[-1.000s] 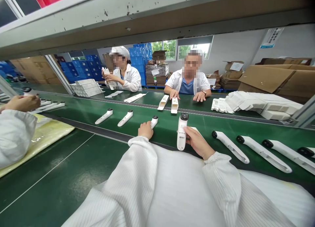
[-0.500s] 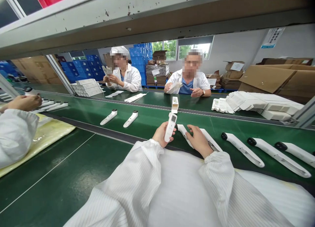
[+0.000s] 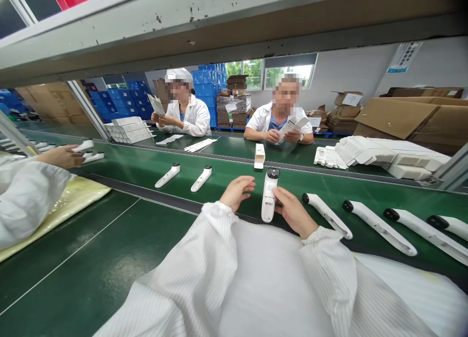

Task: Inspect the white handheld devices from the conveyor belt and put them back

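Two hands at the near edge of the green desk (image 3: 234, 170). Right hand (image 3: 294, 212): fingers (image 3: 280, 195) against the side of a white handheld device (image 3: 268, 195), lying head toward the far edge; grip cannot be told. Left hand (image 3: 236, 193): open, fingers spread, just beside it, not touching. Four similar devices (image 3: 380, 227) lie slanted toward the right end.

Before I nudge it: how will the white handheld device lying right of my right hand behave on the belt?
The white handheld device looks like rigid moulded plastic, so probably stiff. Its rounded body could roll slightly, and the smooth green belt may let it slide easily.
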Demonstrator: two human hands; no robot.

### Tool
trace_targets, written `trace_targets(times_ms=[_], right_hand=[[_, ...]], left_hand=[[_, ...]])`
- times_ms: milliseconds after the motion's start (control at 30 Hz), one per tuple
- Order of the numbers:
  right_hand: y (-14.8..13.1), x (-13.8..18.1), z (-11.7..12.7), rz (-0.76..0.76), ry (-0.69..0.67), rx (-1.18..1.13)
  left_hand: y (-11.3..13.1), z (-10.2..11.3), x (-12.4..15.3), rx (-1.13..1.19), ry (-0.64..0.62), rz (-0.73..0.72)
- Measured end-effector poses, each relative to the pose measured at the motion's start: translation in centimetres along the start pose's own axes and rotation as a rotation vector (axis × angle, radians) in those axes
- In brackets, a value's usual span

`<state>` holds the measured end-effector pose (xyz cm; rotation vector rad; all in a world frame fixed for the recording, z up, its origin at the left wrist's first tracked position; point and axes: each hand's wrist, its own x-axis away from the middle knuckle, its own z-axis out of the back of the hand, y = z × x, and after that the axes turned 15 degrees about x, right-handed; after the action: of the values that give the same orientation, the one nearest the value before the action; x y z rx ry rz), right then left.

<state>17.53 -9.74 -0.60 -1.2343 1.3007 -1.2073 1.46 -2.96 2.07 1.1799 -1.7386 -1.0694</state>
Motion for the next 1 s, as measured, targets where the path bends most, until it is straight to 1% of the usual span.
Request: trace_targets(times_ms=[33, 67, 100, 133, 167, 200, 233, 267, 300, 333, 400, 500, 600, 700, 767, 833, 867, 933, 1000], right_hand=[[0.1, -0.1, 0.1, -0.013, 0.006, -0.002], [0.3, -0.2, 0.2, -0.025, 0.008, -0.002], [0.4, -0.2, 0.3, -0.034, 0.009, -0.001], [0.4, -0.2, 0.4, -0.04, 0.008, 0.002], [0.5, -0.2, 0.4, -0.043, 0.008, 0.007], [0.4, -0.2, 0.5, -0.045, 0.007, 0.015], [0.4, -0.2, 0.5, -0.045, 0.007, 0.025], [0.3, -0.1, 0.5, -0.043, 0.006, 0.037], [0.2, -0.1, 0.5, -0.043, 0.005, 0.051], [0.2, -0.1, 0.5, -0.045, 0.005, 0.065], [0.1, -0.1, 0.5, -0.057, 0.011, 0.078], [0.1, -0.1, 0.6, -0.092, 0.021, 0.068], [0.0, -0.1, 0.5, -0.112, 0.027, 0.07], [-0.1, -0.1, 0.4, -0.117, 0.03, 0.1], [0.0, 0.0, 0.3, -0.112, 0.02, 0.131], [0.1, -0.1, 0.3, -0.112, 0.017, 0.167], [0.2, -0.2, 0.4, -0.117, 0.026, 0.19], [0.5, -0.4, 0.6, -0.124, 0.058, 0.265], [0.9, -0.8, 1.0, -0.12, 0.092, 0.379]], left_hand=[[0.5, 1.2, -0.4, -0.201, 0.057, -0.102], [0.9, 2.5, -0.8, -0.417, 0.16, -0.215], [1.2, 3.9, -1.1, -0.642, 0.262, -0.29], [1.4, 5.1, -1.3, -0.84, 0.373, -0.325], [1.5, 6.2, -1.5, -0.991, 0.465, -0.295], [1.5, 7.0, -1.5, -1.102, 0.516, -0.219], [1.5, 7.6, -1.5, -1.184, 0.543, -0.137], [1.4, 8.0, -1.5, -1.241, 0.541, -0.063], [1.3, 8.0, -1.4, -1.282, 0.521, -0.019], [1.2, 8.0, -1.3, -1.312, 0.498, -0.012], [1.3, 7.5, -1.1, -1.326, 0.476, -0.066], [1.5, 6.8, -0.8, -1.243, 0.478, -0.115], [1.6, 6.5, -0.9, -1.194, 0.491, -0.115], [1.3, 6.5, -1.4, -1.14, 0.474, -0.024], [1.0, 6.4, -1.7, -1.011, 0.455, 0.015], [0.7, 6.0, -1.9, -0.762, 0.417, 0.009], [0.5, 5.7, -1.9, -0.587, 0.383, 0.021], [0.2, 4.9, -1.6, -0.173, 0.266, 0.11], [0.0, 3.7, -1.0, 0.201, 0.116, 0.219]])
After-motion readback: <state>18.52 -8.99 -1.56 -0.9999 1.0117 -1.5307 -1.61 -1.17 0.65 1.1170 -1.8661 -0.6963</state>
